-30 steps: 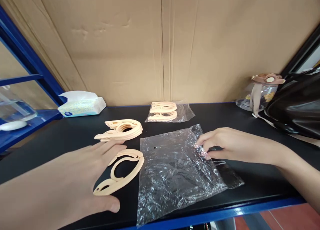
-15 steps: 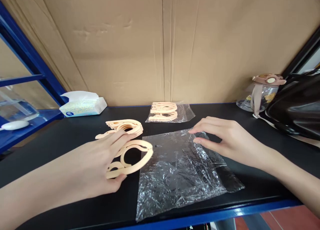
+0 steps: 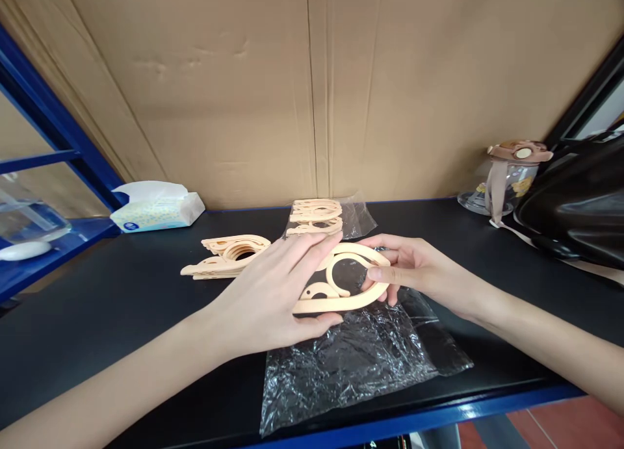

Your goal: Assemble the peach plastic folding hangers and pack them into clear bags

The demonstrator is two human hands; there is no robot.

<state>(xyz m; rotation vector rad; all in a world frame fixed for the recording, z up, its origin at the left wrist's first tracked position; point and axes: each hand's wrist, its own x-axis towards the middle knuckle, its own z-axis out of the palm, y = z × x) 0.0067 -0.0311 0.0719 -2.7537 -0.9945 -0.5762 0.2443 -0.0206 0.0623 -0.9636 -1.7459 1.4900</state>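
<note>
A beige plastic folding hanger [image 3: 358,301], folded into a loop, is held between both hands above a clear plastic bag [image 3: 346,377]. My left hand [image 3: 273,299] grips its left part, fingers across the top and thumb along the lower edge. At the rounded right end, my right hand [image 3: 414,267] pinches it, thumb in front and fingers behind. The bag lies flat and crinkled on the black tabletop. Left of it rests a stack of similar hangers [image 3: 209,266], partly covered by my left hand. Further back, more hangers [image 3: 316,210] lie in another clear bag.
A tissue pack [image 3: 158,208] sits at the back left beside a blue metal frame [image 3: 92,163]. At the back right stand a clear bottle with a strap [image 3: 497,189] and a black bag [image 3: 575,208]. Cardboard [image 3: 234,98] walls the back; a blue edge [image 3: 439,418] borders the front.
My left hand has carried the hanger rightward from beside the stack to over the plastic bag. My right hand has closed on its rounded end.
</note>
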